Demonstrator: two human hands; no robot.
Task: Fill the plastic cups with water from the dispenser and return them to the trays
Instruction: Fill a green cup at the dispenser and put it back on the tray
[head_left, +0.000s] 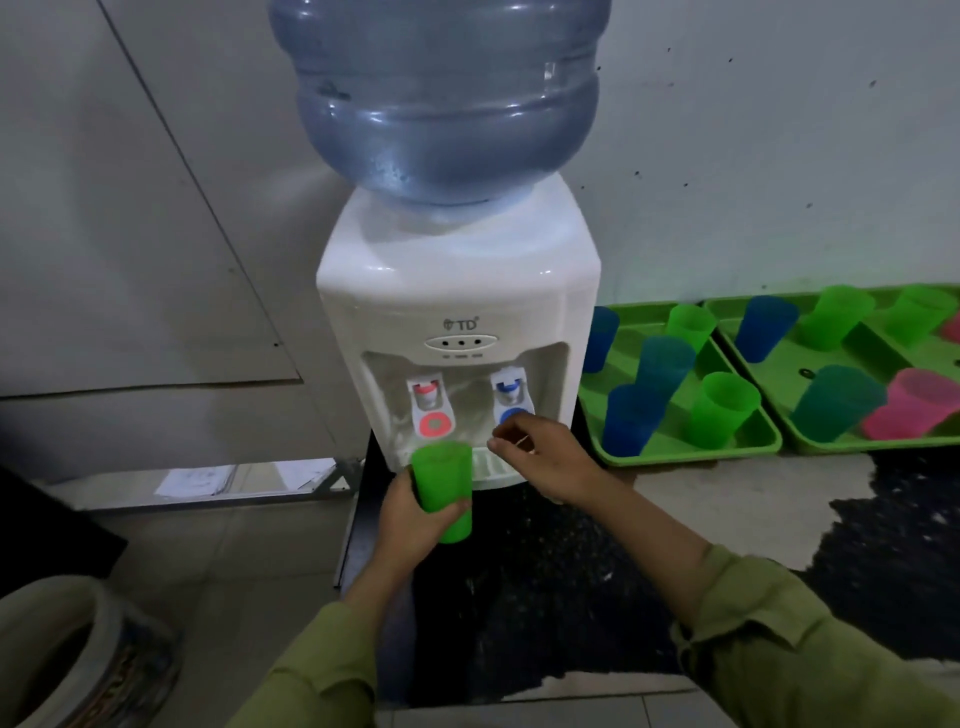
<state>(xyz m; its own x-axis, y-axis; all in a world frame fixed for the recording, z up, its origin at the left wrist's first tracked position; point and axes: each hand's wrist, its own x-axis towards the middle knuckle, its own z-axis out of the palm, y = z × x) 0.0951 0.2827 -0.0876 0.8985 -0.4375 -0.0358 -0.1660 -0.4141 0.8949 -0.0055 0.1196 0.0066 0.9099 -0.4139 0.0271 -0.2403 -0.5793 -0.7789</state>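
**Cup left of the blue tap**

The green cup (443, 491), mouth up in the left hand's (408, 525) grip, hangs before the drip tray (492, 468), under the red tap (434, 410). The right hand (545, 462), loosely curled and empty, is nearer the blue tap (511, 397).

The green cup (444, 491) in the left fingers (456, 508) is smooth, translucent plastic. Above the fingers the dispenser (457, 291) has a glossy white plastic shell, its bottle (441, 98) clear bluish plastic. Right of the fingers the trays (691, 448) are shiny green plastic. Under the fingers the bench (571, 582) is dark speckled stone; the sleeves (789, 649) are matt olive cloth
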